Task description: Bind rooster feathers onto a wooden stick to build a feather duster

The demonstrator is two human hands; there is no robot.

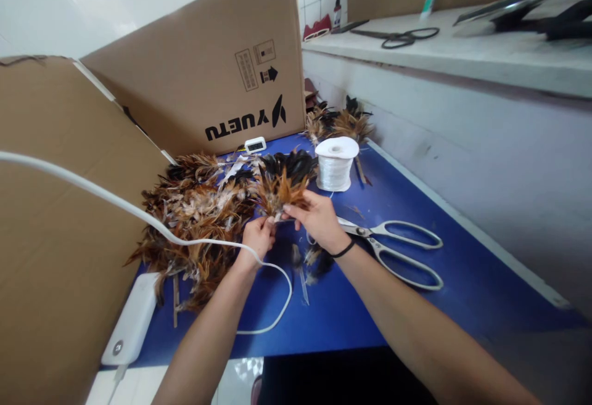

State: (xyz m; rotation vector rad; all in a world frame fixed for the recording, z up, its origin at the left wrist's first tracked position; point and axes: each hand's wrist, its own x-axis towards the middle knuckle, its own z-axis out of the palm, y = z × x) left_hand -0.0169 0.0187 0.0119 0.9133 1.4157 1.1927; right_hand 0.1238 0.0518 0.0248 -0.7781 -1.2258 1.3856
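Both my hands hold a bunch of brown and black feathers [284,189] above the blue table. My left hand [259,235] pinches the pale stem end of the bunch. The fingers of my right hand [319,217] close around its right side, near the base. To the left of the bunch lies a large pile of brown feathers [198,220]. A white spool of clear thread [335,167] stands upright just beyond my right hand. Beside my right wrist, large metal-handled scissors [398,251] lie on the table, their blades partly hidden by the hand.
A white cable [139,211] loops across the left side and past my left wrist. A white power bank [132,319] lies at the left edge. Cardboard panels [203,60] wall the back and left. Black scissors [402,37] lie on the shelf [448,38] at right.
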